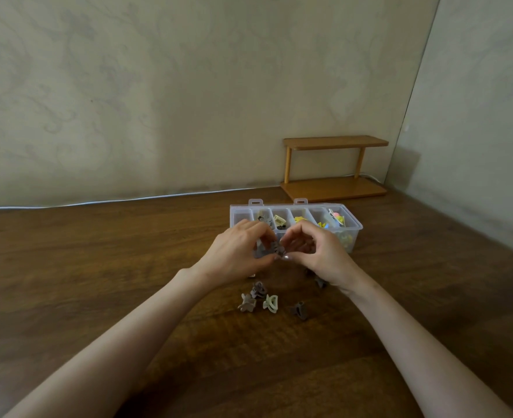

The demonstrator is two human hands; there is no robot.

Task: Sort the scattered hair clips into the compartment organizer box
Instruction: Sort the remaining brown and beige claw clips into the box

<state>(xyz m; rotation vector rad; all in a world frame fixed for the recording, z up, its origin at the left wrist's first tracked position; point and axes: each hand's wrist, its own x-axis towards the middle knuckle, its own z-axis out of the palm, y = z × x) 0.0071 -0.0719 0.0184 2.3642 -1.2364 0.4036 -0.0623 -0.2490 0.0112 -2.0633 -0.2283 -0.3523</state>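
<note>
both forearms reach in from the bottom corners and meet above the wooden table (98, 267), just in front of the clear organizer box (356, 227). the left hand (240, 251) lies palm down with its fingers curled, and pinches a grey-brown clip (276, 248). the right hand (318, 251) arches its forefinger and thumb round to close on the same clip from the other side, so the one clip is held between two hands, low over the table at the box's near wall. four loose clips lie in plain sight nearer the person: a mauve clip (258, 289), a taupe clip (247, 302), a cream clip (269, 302) and a dark grey clip (299, 310). a fifth clip (321, 282) is half hidden beneath the right wrist. the box shows six compartments in its far row, several holding sorted clips; its near row is hidden behind the hands. one small wooden shelf (335, 164) stands by the wall.
</note>
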